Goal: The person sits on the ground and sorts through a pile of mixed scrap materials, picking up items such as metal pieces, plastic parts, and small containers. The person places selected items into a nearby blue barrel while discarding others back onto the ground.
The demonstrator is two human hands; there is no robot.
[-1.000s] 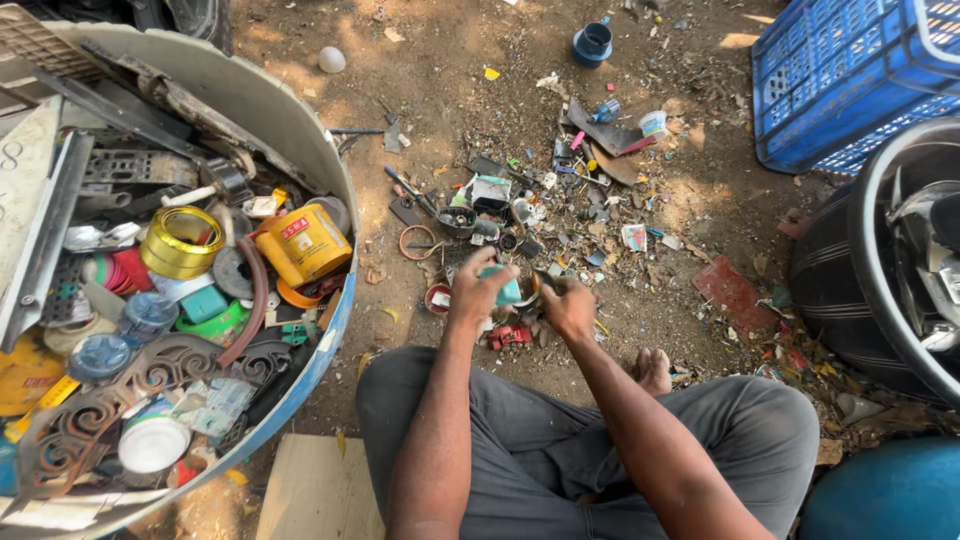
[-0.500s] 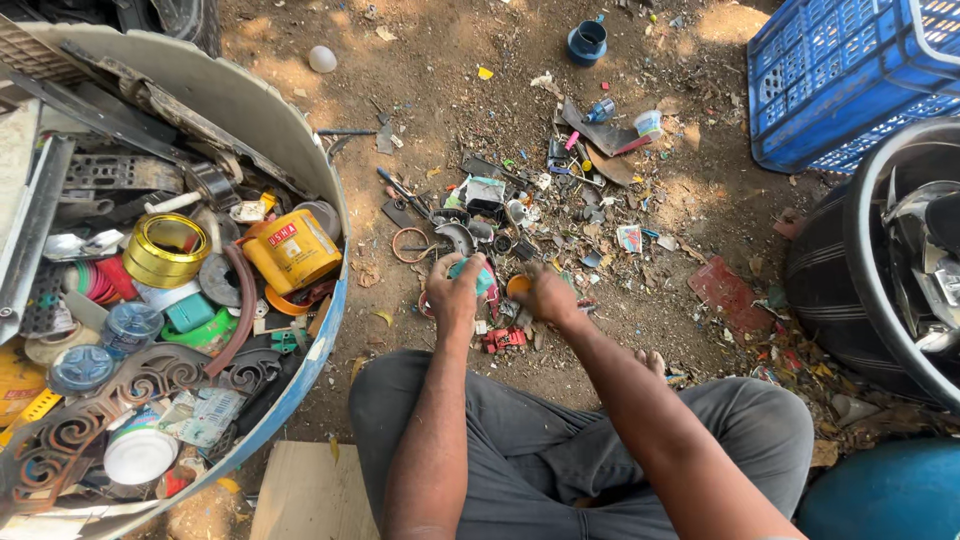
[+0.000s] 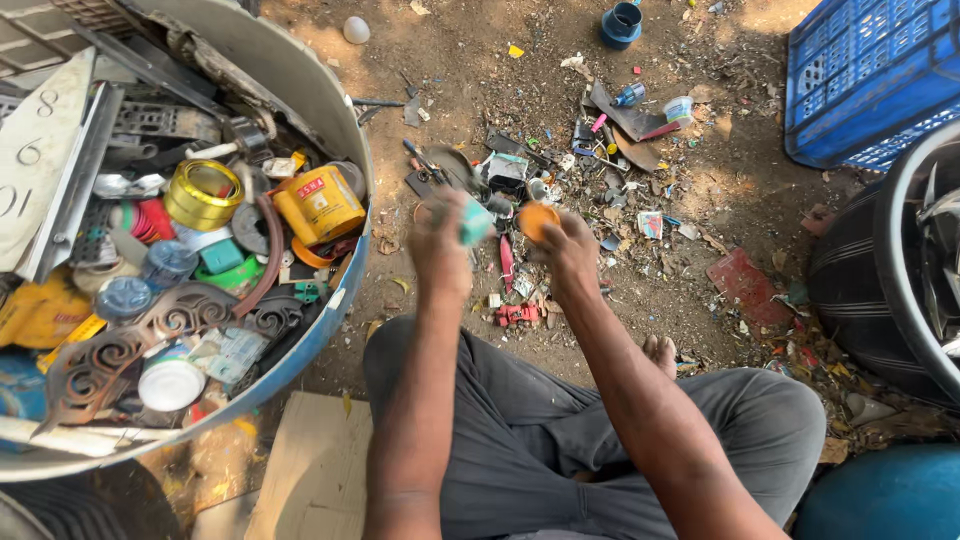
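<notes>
Here I sit on the ground with my legs crossed, and both my hands are raised in front of me over a heap of small scrap. My left hand is closed around a small teal piece; the fingers wrap it, and only one end shows at the thumb side. The hand is blurred, so I cannot tell the shape of the piece. My right hand holds an orange round cap at the fingertips, the fingers curled on its edge. The two pieces are near each other but apart, above the scrap.

On my left stands a big blue tub full of metal junk: a gold tin, a yellow can, and a dark iron scroll. A flat piece of cardboard lies just beside my left knee. On my right I see a blue crate and a black tyre. A small red part lies on the ground just under my hands.
</notes>
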